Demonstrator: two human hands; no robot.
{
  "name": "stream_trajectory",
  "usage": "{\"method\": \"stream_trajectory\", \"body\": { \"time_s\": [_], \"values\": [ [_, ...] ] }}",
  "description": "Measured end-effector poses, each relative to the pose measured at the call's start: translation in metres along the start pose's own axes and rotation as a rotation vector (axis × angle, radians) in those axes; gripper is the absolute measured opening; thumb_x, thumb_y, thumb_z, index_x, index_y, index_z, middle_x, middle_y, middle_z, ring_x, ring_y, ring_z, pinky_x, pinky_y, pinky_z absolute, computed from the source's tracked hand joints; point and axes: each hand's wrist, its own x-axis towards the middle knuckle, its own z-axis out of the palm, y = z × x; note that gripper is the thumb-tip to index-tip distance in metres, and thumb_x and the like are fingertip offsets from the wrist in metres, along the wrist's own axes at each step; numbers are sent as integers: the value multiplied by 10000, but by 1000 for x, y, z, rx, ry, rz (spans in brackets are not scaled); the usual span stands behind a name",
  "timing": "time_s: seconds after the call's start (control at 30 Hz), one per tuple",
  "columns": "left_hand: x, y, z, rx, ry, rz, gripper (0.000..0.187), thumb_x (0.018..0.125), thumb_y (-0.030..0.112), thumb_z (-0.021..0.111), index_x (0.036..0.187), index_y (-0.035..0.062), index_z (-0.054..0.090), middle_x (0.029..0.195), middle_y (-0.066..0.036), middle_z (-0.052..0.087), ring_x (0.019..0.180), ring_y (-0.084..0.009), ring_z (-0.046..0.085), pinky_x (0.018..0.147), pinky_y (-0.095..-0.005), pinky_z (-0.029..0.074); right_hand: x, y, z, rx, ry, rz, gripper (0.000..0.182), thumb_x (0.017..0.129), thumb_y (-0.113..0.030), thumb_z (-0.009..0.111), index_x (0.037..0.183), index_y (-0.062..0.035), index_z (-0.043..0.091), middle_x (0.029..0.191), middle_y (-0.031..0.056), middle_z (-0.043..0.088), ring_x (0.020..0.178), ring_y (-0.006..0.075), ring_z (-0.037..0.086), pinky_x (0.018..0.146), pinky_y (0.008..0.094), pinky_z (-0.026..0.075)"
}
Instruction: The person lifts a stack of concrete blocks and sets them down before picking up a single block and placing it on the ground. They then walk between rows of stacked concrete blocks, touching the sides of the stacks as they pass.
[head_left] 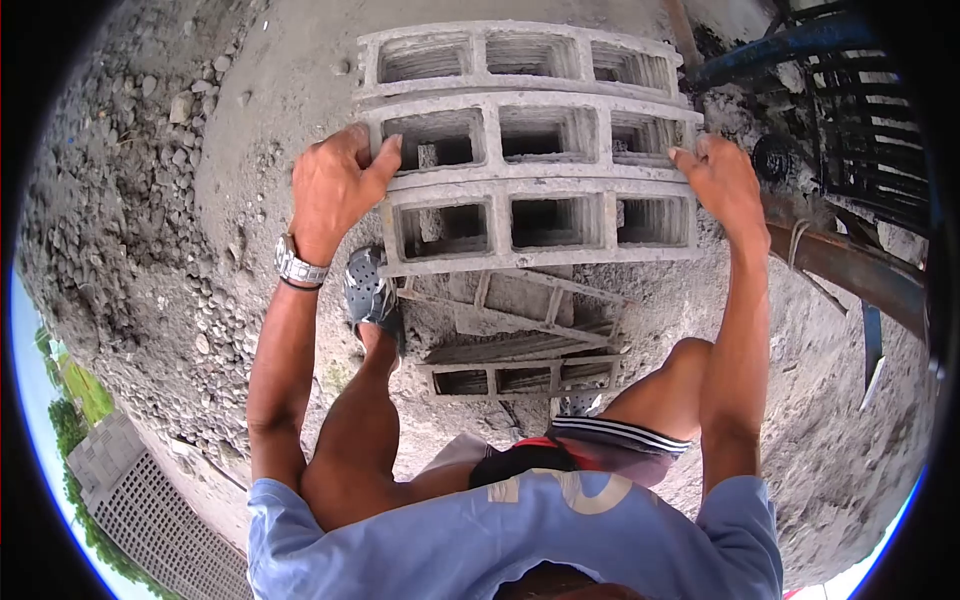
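Three grey hollow concrete blocks stand side by side in front of me, their three-cell openings facing up. At the ends of the middle concrete block (491, 135) are both my hands. My left hand (335, 185), with a metal watch above it, grips the left end, thumb over the rim of the left cell and fingers hidden behind the outer side. Around the right end curls my right hand (722, 185), its thumb on the top edge. The far block (480, 58) and the near block (502, 222) sit close against the middle one.
Beneath and between my legs lie another hollow block (490, 381) and broken block pieces (500, 315). Gravel (140, 200) covers the left ground. A dark slatted metal frame (870, 110) and a rusty beam (850, 255) stand right. Many stacked blocks (150, 490) appear lower left.
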Motion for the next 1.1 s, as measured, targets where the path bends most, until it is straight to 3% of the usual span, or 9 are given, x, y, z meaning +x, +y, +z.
{"method": "stream_trajectory", "body": {
  "time_s": [0.23,0.4,0.57,0.67,0.77,0.87,1.0,1.03,1.1],
  "values": [
    [4,-10,4,26,-82,60,367,811,319,695,641,15,579,543,-155,585,519,-353,605,496,-433,464,5,-2,12,-120,74,-29,365,856,-299,626,970,48,644,981,307,650,978,476,615,862,486,477],
    [8,-4,7,46,-22,20,376,831,331,676,654,9,594,564,-162,605,549,-361,627,509,-428,484,18,-5,15,-79,78,-36,366,862,-319,631,928,40,640,962,301,650,968,473,615,854,491,479],
    [3,-3,7,63,-16,-16,423,837,394,690,649,24,607,530,-133,599,530,-345,629,511,-418,491,13,-2,10,-36,73,-34,400,858,-384,659,912,13,658,889,239,677,858,424,644,778,474,485],
    [0,-3,-4,26,-65,-116,412,815,421,727,693,40,629,621,-111,651,569,-318,653,522,-402,504,6,-4,2,-12,15,17,427,830,-416,691,888,6,666,833,205,684,798,376,656,742,457,484],
    [11,-10,-4,69,357,203,369,802,397,771,838,40,687,703,-73,672,554,-214,629,507,-349,498,6,-3,-3,15,-8,8,450,800,-436,718,868,7,674,788,195,679,763,344,661,721,435,486],
    [15,-13,-8,36,258,218,365,779,354,801,946,44,704,835,-76,709,616,-217,659,529,-350,522,9,0,-1,36,0,-29,448,790,-426,731,852,14,679,758,201,670,733,334,656,703,416,486],
    [1,-2,-10,125,0,-105,433,808,471,739,855,41,717,690,-114,694,564,-220,659,523,-348,524,9,3,0,55,56,-59,436,787,-394,739,849,33,679,741,213,663,711,337,644,692,408,481],
    [-3,-6,-5,126,20,-38,486,824,506,705,719,31,703,543,-117,623,465,-231,600,472,-368,484,8,2,-2,127,21,-36,427,802,-377,734,852,43,676,692,182,630,665,273,610,670,386,468],
    [-8,-7,2,104,26,-34,501,830,489,704,648,23,674,511,-130,592,428,-247,563,446,-387,450,11,6,0,216,-44,-55,417,816,-370,725,851,43,679,671,156,600,647,219,571,655,369,457]
  ]
}}
